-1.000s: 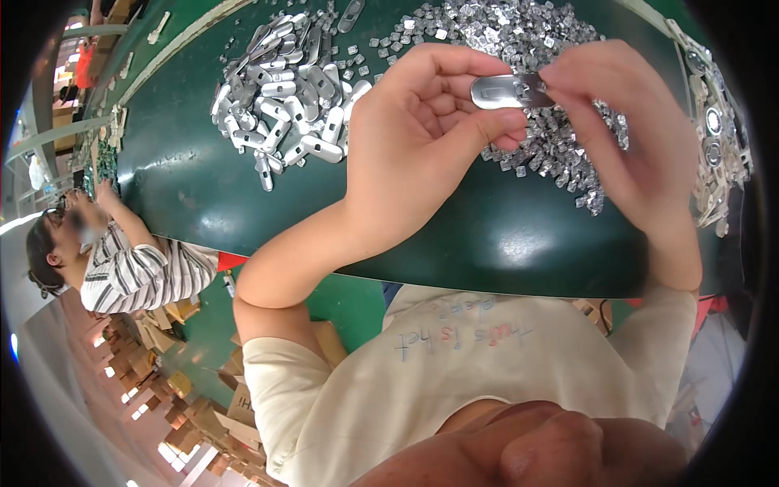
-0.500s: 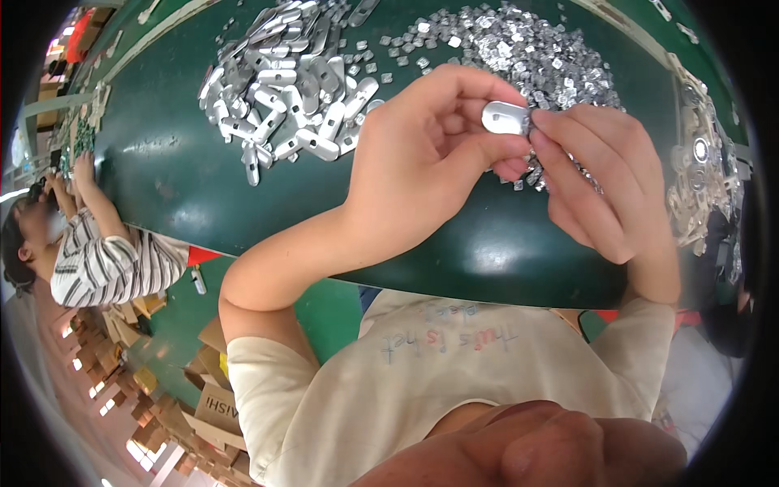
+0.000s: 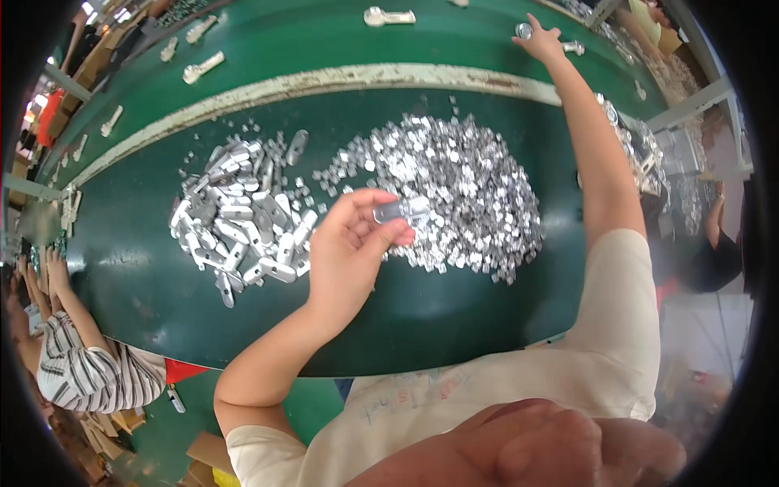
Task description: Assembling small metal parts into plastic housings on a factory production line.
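Note:
Between the thumb and fingers of my left hand (image 3: 350,243) is a shiny oval metal plate (image 3: 391,212), with a small silvery piece at its right end. My left hand hovers over the near side of the table, between two piles. My right hand (image 3: 542,45) is stretched to the far right, over the green belt, with its fingers spread. Beneath it lies a pale part with a round end (image 3: 523,31); whether the fingers touch it I cannot tell. Left of my left hand is a heap of oval metal plates (image 3: 235,213); a wide pile of small metal pieces (image 3: 462,191) lies to the right.
A worn pale rail (image 3: 341,79) divides the dark green table (image 3: 138,235) from the belt (image 3: 292,40). Several pale long-handled parts (image 3: 389,16) are spread along the belt. More such parts (image 3: 641,154) are heaped at the right. A person in a striped top (image 3: 73,365) sits at the left.
My right hand has left the plate and reached far forward to the belt. My left hand still holds the plate, now lower and further left. The view has shifted, showing more belt.

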{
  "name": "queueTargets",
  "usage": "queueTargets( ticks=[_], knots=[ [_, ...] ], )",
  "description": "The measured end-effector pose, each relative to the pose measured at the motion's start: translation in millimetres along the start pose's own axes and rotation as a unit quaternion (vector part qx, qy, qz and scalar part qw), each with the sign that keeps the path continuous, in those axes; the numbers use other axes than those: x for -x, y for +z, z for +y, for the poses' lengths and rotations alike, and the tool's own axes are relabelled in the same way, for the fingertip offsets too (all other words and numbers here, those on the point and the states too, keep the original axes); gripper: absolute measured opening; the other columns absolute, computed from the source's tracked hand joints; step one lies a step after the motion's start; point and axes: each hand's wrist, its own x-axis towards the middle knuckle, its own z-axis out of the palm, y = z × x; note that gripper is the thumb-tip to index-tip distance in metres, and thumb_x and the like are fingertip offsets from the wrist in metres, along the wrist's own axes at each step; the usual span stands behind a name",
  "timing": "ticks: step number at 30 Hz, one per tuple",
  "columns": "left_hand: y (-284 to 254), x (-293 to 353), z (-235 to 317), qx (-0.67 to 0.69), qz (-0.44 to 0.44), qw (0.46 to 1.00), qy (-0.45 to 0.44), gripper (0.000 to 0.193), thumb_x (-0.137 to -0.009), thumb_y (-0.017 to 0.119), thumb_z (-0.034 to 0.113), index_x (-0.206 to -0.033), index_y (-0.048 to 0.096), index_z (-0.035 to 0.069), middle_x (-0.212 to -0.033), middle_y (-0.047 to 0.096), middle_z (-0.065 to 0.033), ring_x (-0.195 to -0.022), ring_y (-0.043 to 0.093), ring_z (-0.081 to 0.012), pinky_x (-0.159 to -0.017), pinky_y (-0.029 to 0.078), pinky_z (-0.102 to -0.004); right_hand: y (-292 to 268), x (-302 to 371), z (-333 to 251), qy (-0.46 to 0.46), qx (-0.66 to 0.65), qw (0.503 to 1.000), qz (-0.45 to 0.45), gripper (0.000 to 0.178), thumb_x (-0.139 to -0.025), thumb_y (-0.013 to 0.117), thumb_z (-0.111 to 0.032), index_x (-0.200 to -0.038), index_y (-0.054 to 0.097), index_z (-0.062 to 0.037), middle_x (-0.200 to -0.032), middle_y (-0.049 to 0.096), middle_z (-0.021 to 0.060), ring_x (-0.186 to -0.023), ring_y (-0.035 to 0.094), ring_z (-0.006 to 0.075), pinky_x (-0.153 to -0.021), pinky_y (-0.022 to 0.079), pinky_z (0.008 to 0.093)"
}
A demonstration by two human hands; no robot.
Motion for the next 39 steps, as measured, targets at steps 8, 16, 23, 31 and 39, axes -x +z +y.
queueTargets(
  ticks=[8,16,23,31,39],
  knots=[
    [-6.0,-2.4,-3.0,0.01,0.005,1.0,-0.004,0.021,-0.085,0.052,-0.004,-0.106,0.048,-0.004,-0.086,0.061,-0.012,-0.076,0.063,-0.016,-0.07,0.052,-0.0253,53.2,-25.0,-13.5,0.013,0.009,1.0,-0.007,0.052,-0.078,0.057,-0.047,-0.124,0.042,-0.0285,-0.117,0.045,0.0256,-0.106,0.046,0.0432,-0.087,0.04,0.0487],
    [-8.7,4.5,0.6,-0.044,0.01,0.999,0.017,0.023,-0.081,0.055,-0.007,-0.103,0.05,-0.004,-0.088,0.061,-0.0087,-0.078,0.062,-0.0133,-0.07,0.05,-0.0221,-99.1,142.2,-79.1,-0.104,-0.825,0.501,-0.241,0.027,-0.085,0.046,-0.009,-0.108,0.05,0.0056,-0.107,0.054,0.0183,-0.099,0.053,0.0237,-0.086,0.045,0.0333],
    [-0.1,4.3,7.9,-0.059,-0.024,0.997,0.039,0.025,-0.083,0.053,-0.007,-0.107,0.048,-0.006,-0.089,0.062,-0.014,-0.078,0.063,-0.0172,-0.072,0.053,-0.0253,-163.4,290.2,-114.6,-0.239,-0.608,0.755,-0.051,0.056,-0.071,0.068,-0.003,-0.12,0.04,0.0021,-0.104,0.055,0.0142,-0.087,0.054,0.0154,-0.072,0.045,0.0237],
    [5.2,11.5,7.2,-0.05,-0.053,0.995,0.065,0.03,-0.08,0.055,-0.01,-0.109,0.046,-0.007,-0.095,0.061,-0.0159,-0.082,0.063,-0.0205,-0.073,0.054,-0.0286,-163.4,310.2,-112.2,-0.352,-0.563,0.738,-0.123,0.04,-0.07,0.071,-0.011,-0.102,0.052,0.0008,-0.103,0.051,0.0158,-0.097,0.049,0.0229,-0.082,0.04,0.0322],
    [6.5,13.5,3.6,-0.02,-0.037,0.999,0.031,0.029,-0.075,0.06,-0.009,-0.102,0.052,-0.004,-0.088,0.063,-0.0104,-0.079,0.064,-0.0141,-0.072,0.053,-0.0239,-155.1,312.8,-118.9,-0.359,-0.569,0.722,-0.162,0.036,-0.071,0.069,-0.007,-0.102,0.051,-0.0006,-0.103,0.05,0.0139,-0.096,0.048,0.0213,-0.082,0.038,0.0302]
  ],
)
